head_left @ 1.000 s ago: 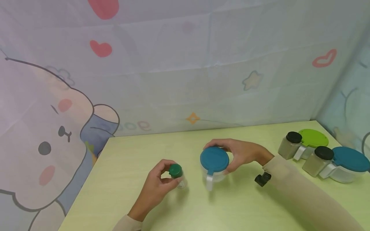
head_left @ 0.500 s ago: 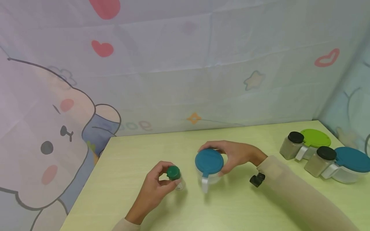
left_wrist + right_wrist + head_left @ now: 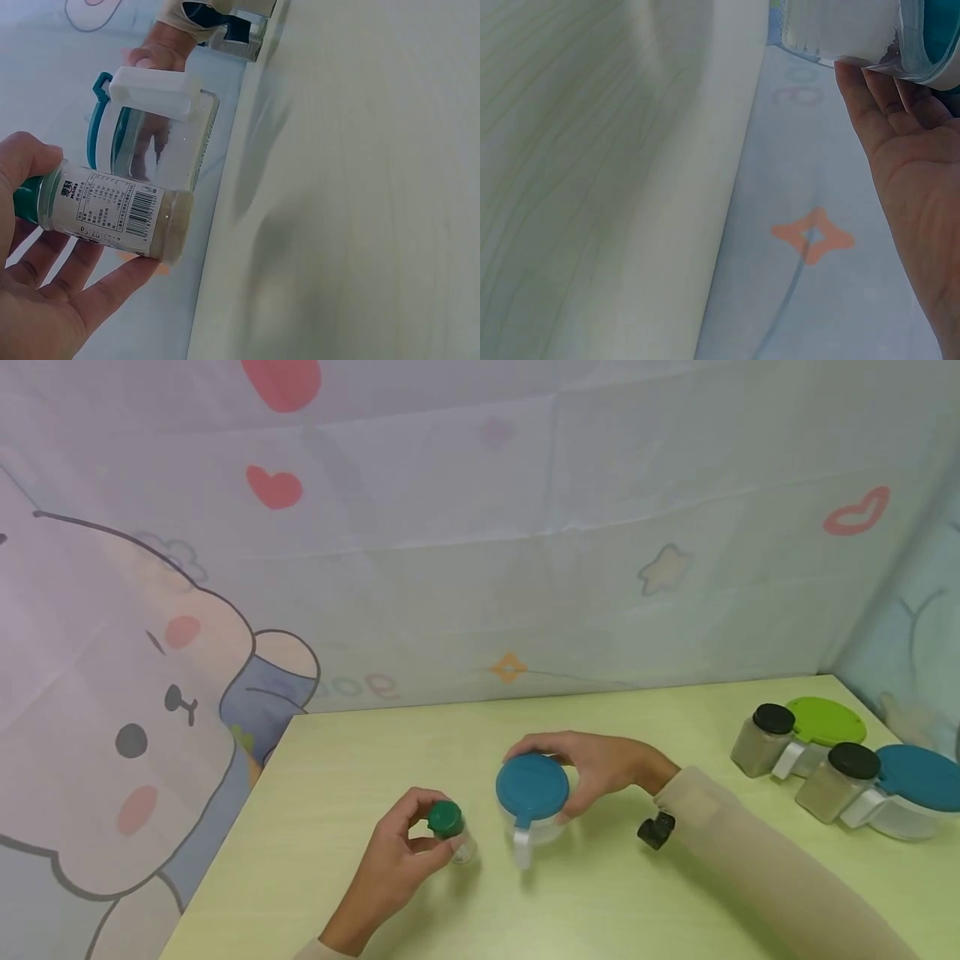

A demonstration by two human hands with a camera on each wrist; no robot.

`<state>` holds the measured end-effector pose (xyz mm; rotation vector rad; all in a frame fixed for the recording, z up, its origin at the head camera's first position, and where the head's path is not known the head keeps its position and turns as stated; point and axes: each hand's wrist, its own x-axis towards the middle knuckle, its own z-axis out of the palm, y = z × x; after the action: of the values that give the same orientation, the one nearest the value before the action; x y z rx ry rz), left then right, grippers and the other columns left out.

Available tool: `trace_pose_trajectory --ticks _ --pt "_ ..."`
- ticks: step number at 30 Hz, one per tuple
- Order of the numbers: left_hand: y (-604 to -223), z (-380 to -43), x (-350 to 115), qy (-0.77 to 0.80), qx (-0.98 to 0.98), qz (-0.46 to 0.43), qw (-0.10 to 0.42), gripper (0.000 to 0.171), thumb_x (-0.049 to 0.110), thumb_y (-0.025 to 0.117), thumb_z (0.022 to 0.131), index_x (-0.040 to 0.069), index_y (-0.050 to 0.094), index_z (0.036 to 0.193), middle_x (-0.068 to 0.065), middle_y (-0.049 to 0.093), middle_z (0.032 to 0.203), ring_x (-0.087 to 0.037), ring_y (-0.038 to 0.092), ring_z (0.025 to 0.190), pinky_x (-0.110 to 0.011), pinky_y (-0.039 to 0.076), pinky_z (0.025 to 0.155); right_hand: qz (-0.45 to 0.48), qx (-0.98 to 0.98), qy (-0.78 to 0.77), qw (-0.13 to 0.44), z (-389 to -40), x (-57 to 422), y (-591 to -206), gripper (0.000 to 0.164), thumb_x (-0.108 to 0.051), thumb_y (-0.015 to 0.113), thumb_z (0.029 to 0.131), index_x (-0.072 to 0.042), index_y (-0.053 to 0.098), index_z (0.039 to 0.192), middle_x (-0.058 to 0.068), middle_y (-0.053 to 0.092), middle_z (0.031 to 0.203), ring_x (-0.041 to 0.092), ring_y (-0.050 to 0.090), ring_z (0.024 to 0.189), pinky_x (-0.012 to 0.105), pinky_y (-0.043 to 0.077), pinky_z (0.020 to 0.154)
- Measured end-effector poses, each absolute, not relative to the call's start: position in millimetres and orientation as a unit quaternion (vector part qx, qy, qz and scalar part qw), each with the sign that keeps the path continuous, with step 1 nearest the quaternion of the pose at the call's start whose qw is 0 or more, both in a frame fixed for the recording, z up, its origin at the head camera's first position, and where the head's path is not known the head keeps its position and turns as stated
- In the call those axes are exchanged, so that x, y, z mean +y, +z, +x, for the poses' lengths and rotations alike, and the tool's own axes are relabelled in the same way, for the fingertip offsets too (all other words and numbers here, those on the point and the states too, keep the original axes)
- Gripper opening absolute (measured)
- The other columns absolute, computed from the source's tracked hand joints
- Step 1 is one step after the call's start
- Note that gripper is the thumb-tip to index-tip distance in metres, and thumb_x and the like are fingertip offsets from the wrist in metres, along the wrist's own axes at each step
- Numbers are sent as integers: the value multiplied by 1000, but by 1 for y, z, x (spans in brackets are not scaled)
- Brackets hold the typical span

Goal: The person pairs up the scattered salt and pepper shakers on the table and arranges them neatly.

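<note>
My left hand [image 3: 393, 860] holds a seasoning bottle [image 3: 446, 818] with a green cap, its thumb and fingers around the side. In the left wrist view the bottle [image 3: 109, 210] lies across the fingers, showing a white label with a barcode and tan contents. To its right, my right hand [image 3: 596, 768] grips a clear seasoning jar [image 3: 532, 787] with a blue lid and white handle, the handle pointing toward me. The right wrist view shows only part of this jar [image 3: 844, 30], with fingertips against its side. Bottle and jar are close together, with shadows on the table below.
On the right of the pale table [image 3: 360, 752] stand two black-capped shakers [image 3: 761, 743], a green-lidded jar [image 3: 828, 720] and another blue-lidded jar [image 3: 918, 781]. A printed cloth [image 3: 450, 527] hangs behind the table. A small black device [image 3: 656, 831] is at my right sleeve.
Both hands have shifted left and slightly toward me with the bottle and jar still held. The jar has moved more, narrowing the gap to the bottle. The head view has turned slightly left.
</note>
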<state>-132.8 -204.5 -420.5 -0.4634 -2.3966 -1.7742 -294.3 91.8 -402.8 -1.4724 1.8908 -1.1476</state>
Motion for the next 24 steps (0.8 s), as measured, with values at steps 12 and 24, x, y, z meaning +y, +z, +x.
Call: trace_pose_trajectory --ticks 12,24 --pt "-424 -126 -211 -584 -799 -127 66 36 3 79 87 16 61 115 -8 61 109 -21 63 105 -33 62 80 -544 678 -425 252 -294 80 -409 77 -25 86 79 -28 48 145 -6 55 141 19 50 131 51 39 113" --pt "-425 -122 -216 -583 -804 -100 64 38 -2 78 85 15 61 114 -9 61 110 -23 63 104 -32 62 79 -545 678 -416 264 -295 65 -412 76 -24 85 78 -32 48 144 -9 56 140 17 51 130 48 39 114"
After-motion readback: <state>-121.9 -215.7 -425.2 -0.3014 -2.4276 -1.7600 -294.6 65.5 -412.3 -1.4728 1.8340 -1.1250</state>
